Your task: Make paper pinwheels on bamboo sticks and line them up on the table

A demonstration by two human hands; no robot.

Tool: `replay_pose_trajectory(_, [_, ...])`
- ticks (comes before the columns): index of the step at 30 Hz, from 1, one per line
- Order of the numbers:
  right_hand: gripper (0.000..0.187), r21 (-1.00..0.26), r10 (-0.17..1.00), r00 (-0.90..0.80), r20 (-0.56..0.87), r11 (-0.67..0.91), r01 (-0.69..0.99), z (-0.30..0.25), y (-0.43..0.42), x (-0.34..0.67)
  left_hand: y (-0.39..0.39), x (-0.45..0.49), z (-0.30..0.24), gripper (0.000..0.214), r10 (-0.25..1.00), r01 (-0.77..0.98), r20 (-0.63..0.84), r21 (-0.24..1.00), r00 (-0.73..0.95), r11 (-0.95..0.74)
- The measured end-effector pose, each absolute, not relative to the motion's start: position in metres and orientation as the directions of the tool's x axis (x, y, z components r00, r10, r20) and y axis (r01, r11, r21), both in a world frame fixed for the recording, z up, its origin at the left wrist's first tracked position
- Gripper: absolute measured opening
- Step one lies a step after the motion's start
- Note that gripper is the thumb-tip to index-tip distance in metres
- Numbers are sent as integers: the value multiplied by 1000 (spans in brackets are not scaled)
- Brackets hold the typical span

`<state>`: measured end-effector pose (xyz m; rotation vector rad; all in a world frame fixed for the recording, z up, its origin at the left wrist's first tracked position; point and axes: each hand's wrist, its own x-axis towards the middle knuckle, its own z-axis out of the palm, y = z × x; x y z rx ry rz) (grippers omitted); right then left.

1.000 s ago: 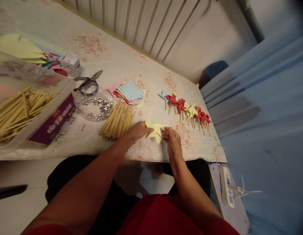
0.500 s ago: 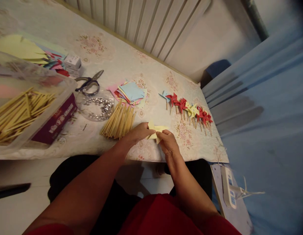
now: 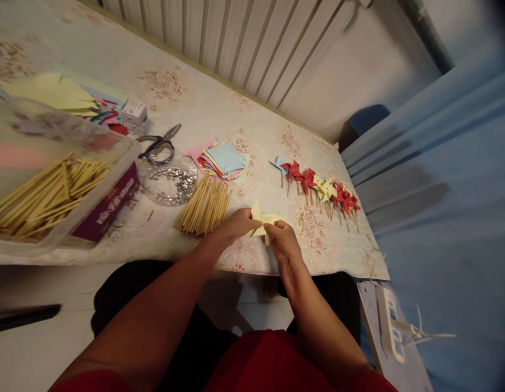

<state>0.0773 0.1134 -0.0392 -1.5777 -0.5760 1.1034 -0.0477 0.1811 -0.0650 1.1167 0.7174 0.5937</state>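
Note:
Near the table's front edge both of my hands hold a yellow folded paper piece (image 3: 261,221). My left hand (image 3: 235,225) pinches its left side, fingers closed on the paper. My right hand (image 3: 281,243) grips its right side and covers part of it. A bundle of wooden sticks (image 3: 204,206) lies just left of my left hand. A row of finished red, yellow and blue paper pinwheels (image 3: 321,188) on sticks lies to the right on the floral tablecloth (image 3: 219,103).
A stack of coloured paper squares (image 3: 223,159), a clear dish of shiny pins (image 3: 169,180), scissors (image 3: 159,145) and a small white box (image 3: 133,110) lie behind. A plastic tub of sticks (image 3: 43,190) stands left. A power strip (image 3: 389,324) lies lower right by blue fabric.
My right hand has closed in over the yellow paper and both hands have drawn it slightly nearer the table edge. The view has shifted a little.

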Motion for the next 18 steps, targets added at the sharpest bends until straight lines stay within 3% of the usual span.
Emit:
replay_pose_trajectory(15, [28, -945, 860, 392, -326, -311, -104, -35, 120, 74, 180, -53, -54, 24, 767, -169, -285, 876, 574, 452])
replay_pose_trajectory(18, [25, -966, 823, 531, -202, -257, 30, -27, 128, 79, 182, -54, -55, 22, 783, -172, -287, 879, 551, 444])
